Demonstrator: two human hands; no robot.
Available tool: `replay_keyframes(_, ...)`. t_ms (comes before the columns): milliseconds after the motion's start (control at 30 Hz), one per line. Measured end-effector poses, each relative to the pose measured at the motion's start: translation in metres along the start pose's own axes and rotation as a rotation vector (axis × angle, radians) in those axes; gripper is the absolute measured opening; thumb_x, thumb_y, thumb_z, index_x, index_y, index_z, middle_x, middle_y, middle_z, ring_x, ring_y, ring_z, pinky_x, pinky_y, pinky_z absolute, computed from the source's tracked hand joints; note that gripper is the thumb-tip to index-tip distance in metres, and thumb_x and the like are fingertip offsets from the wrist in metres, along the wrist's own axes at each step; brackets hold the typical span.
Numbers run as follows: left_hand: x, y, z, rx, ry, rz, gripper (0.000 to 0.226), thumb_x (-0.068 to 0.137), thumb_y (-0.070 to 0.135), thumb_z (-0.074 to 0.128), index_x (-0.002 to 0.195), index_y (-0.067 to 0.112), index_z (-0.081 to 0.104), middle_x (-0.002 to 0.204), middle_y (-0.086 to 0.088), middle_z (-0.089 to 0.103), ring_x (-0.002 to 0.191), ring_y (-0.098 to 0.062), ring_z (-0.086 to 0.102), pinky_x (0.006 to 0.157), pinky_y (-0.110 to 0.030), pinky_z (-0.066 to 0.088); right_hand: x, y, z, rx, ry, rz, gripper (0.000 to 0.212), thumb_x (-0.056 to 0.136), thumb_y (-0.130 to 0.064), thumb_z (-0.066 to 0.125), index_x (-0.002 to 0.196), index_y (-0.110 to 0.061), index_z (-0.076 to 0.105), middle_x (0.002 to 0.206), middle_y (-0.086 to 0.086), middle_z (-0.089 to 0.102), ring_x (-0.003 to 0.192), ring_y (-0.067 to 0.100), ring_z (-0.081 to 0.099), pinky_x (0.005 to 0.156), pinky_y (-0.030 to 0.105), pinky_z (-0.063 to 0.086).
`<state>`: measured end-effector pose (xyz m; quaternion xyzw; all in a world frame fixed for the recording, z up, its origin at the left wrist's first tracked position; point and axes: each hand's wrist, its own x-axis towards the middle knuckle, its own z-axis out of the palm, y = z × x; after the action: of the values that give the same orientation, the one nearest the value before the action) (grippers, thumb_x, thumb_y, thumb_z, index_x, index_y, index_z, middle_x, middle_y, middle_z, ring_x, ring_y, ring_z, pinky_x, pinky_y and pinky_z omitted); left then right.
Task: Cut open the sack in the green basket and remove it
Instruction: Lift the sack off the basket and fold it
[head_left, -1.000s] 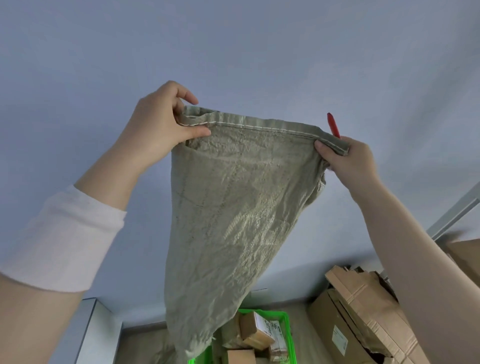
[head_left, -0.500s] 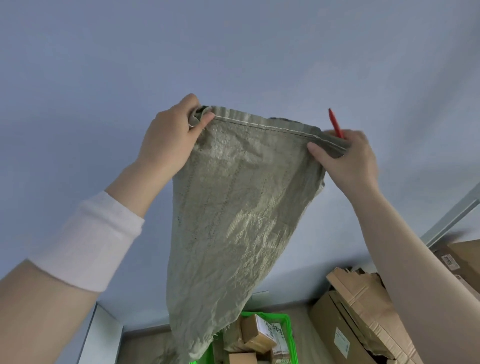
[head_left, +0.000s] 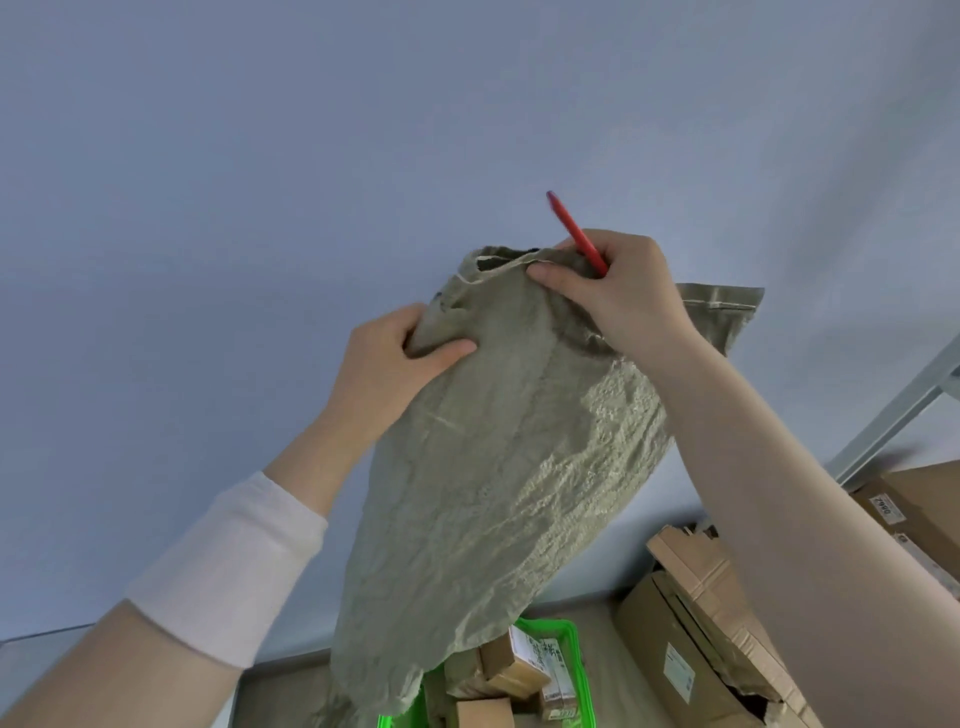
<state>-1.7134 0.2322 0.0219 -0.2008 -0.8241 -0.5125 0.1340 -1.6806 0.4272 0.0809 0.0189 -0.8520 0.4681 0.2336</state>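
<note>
Fingers (head_left: 558, 278) clutch the sack (head_left: 493, 467), which half-hides the green basket (head_left: 573, 638).

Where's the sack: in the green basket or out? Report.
Out. Left hand and right hand hold the sack aloft; its lower end dangles near the green basket.

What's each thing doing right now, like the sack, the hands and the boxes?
sack: held up, hanging limp, top bunched.
left hand: grips the sack near its top.
right hand: pinches the sack's top edge, holds the red tool.
red tool: sticks up from the right hand.
green basket: on the floor, holding small boxes.
small boxes: piled in the basket.
big cardboard box: torn open.
</note>
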Motion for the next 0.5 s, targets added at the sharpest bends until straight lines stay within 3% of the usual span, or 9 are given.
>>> replay_keyframes(67,-0.004,-0.013,-0.002,0.016,-0.041,-0.052,0.024,0.076,0.033,0.073,0.063,0.028,0.054,0.054,0.016,0.051,0.052,0.002,0.045,0.057,-0.028,0.035,0.003,0.001,-0.006,-0.041,0.046,-0.009,0.027,0.075,-0.038,0.072,0.078,-0.012,0.066,0.056,-0.001,0.046,0.049,0.012,0.041,0.055,0.028,0.033)
replay_keyframes(167,0.002,0.005,-0.004,-0.215,-0.104,-0.012,0.028,0.076,0.021,0.075,0.085,0.041,0.057,0.082,0.020,0.064,0.072,0.010,0.059,0.072,-0.014,0.048,0.004,-0.003,-0.001,-0.154,0.011,-0.082,0.039,0.075,-0.043,0.070,0.084,-0.005,0.066,0.060,0.005,0.048,0.055,0.018,0.043,0.058,0.029,0.033)
replay_keyframes(233,0.011,0.020,-0.003,-0.228,-0.116,0.049,0.031,0.079,0.017,0.071,0.087,0.044,0.058,0.081,0.024,0.066,0.074,0.015,0.058,0.073,-0.009,0.046,0.002,-0.006,0.005,-0.265,-0.002,-0.173,0.035,0.072,-0.048,0.070,0.081,-0.015,0.068,0.062,0.002,0.057,0.064,0.019,0.051,0.060,0.030,0.037)
replay_keyframes(300,0.017,0.024,-0.004,-0.189,-0.110,0.086,0.029,0.083,0.018,0.067,0.085,0.046,0.060,0.075,0.033,0.066,0.074,0.017,0.057,0.074,-0.009,0.045,-0.001,0.003,-0.001,-0.369,0.129,-0.291,0.038,0.067,-0.057,0.069,0.085,-0.023,0.069,0.076,-0.006,0.063,0.084,0.016,0.051,0.067,0.028,0.038)
replay_keyframes(367,0.018,0.020,-0.011,-0.245,-0.091,0.072,0.025,0.085,0.017,0.065,0.087,0.042,0.062,0.076,0.034,0.066,0.079,0.016,0.059,0.077,-0.007,0.045,-0.008,0.022,-0.016,-0.432,0.291,-0.337,0.057,0.060,-0.067,0.066,0.099,-0.025,0.066,0.099,-0.007,0.064,0.100,0.018,0.049,0.078,0.016,0.036)
replay_keyframes(433,0.015,0.011,-0.020,-0.370,-0.093,0.042,0.016,0.081,0.019,0.065,0.085,0.035,0.066,0.079,0.028,0.069,0.084,0.009,0.062,0.083,-0.013,0.048,-0.019,0.048,-0.033,-0.404,0.361,-0.223,0.074,0.056,-0.067,0.070,0.118,-0.029,0.055,0.121,-0.005,0.055,0.114,0.019,0.045,0.092,0.009,0.029)
replay_keyframes(500,0.013,0.008,-0.027,-0.511,-0.163,-0.009,0.016,0.077,0.020,0.060,0.081,0.031,0.072,0.084,0.019,0.072,0.088,-0.001,0.066,0.084,-0.022,0.053,-0.027,0.070,-0.040,-0.266,0.342,-0.022,0.084,0.058,-0.052,0.077,0.131,-0.028,0.043,0.129,-0.006,0.045,0.116,0.013,0.042,0.097,0.017,0.033)
